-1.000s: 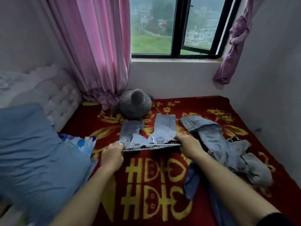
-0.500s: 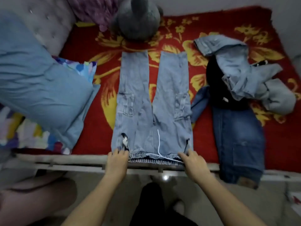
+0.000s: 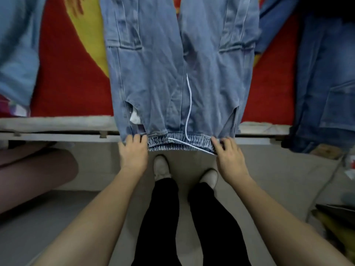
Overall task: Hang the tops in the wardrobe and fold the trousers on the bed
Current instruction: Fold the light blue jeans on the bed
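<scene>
left hand (image 3: 133,152) & right hand (image 3: 229,157) at the bed edge (image 3: 57,124), fingers (image 3: 137,140) of each curled on a corner of the waistband (image 3: 180,145), pinching it. light jeans (image 3: 172,83) lie flat on the red blanket (image 3: 67,83), legs side by side: laid out, not yet folded. darker jeans (image 3: 322,83) to the rt, unfolded too. tops & wardrobe not in view, can't judge those. by this, trousers part looks barely begun.

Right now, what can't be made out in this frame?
Head view:
light blue trousers: leg ends cut off by the top edge.
dark jeans: upper part beyond the top edge.
yellow-and-dark object, lower right: blurred, cut by the right edge.
wardrobe: outside the frame.
</scene>
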A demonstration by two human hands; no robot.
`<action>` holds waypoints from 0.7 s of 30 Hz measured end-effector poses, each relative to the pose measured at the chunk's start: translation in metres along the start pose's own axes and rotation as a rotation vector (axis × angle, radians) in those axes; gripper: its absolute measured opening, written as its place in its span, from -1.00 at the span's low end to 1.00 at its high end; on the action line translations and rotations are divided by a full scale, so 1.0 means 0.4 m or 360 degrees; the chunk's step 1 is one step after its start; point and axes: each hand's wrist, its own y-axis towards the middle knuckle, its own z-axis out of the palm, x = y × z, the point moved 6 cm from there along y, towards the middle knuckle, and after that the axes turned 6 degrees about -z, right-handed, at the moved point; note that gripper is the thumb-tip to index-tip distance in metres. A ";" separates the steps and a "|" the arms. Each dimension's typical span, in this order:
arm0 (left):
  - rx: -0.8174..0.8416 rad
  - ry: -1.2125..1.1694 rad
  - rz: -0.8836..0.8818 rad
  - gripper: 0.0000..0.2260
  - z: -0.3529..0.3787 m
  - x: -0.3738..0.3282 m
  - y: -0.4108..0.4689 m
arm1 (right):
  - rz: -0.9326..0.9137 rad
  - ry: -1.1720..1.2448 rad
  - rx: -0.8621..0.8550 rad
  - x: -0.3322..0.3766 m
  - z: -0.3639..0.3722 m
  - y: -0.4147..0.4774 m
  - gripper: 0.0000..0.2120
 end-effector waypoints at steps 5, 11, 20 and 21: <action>-0.0018 0.0160 0.0324 -0.50 0.045 -0.026 0.028 | 0.0035 -0.0236 -0.0047 -0.005 0.024 0.049 -0.53; -0.0326 0.0169 0.0665 -0.60 -0.019 -0.051 0.030 | -0.0125 -0.0260 -0.0289 -0.005 -0.005 0.057 -0.57; 0.0069 -0.0115 0.0577 -0.56 0.076 -0.027 -0.011 | -0.0099 0.0043 0.0053 -0.033 0.070 0.027 -0.73; 0.0200 -0.0059 0.0487 -0.54 0.095 -0.033 -0.001 | -0.0177 -0.0010 0.0176 -0.025 0.073 0.042 -0.72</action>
